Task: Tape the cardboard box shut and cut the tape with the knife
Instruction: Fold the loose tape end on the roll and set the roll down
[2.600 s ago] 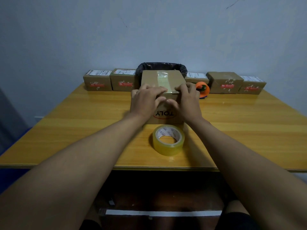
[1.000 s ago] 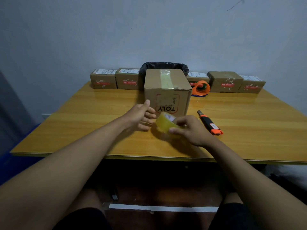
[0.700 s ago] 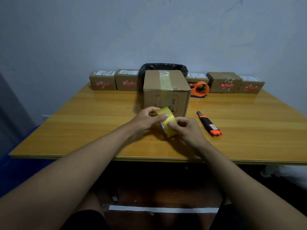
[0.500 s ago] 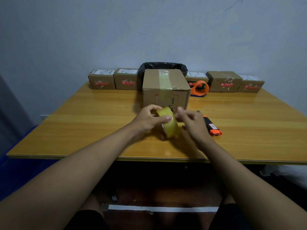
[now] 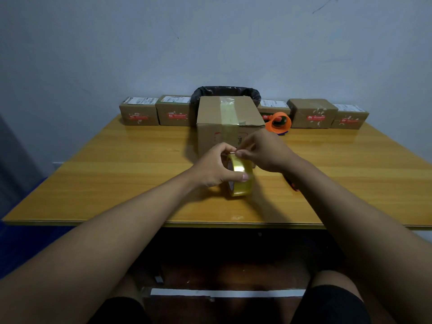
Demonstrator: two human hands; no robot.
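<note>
Two hands now on tape roll (image 5: 240, 176), which a second ago lay under right hand (image 5: 264, 152) alone. We grip roll upright with left hand (image 5: 216, 168), right fingertips pinch loose tape end at top. Means another strip coming. Cardboard box (image 5: 230, 122) mid-desk (image 5: 117, 183), flaps shut, one strip already over top; contents unseen. Knife (image 5: 295, 187) mostly hidden under right forearm. Bin (image 5: 225, 92) behind box at far edge, contents hidden.
</note>
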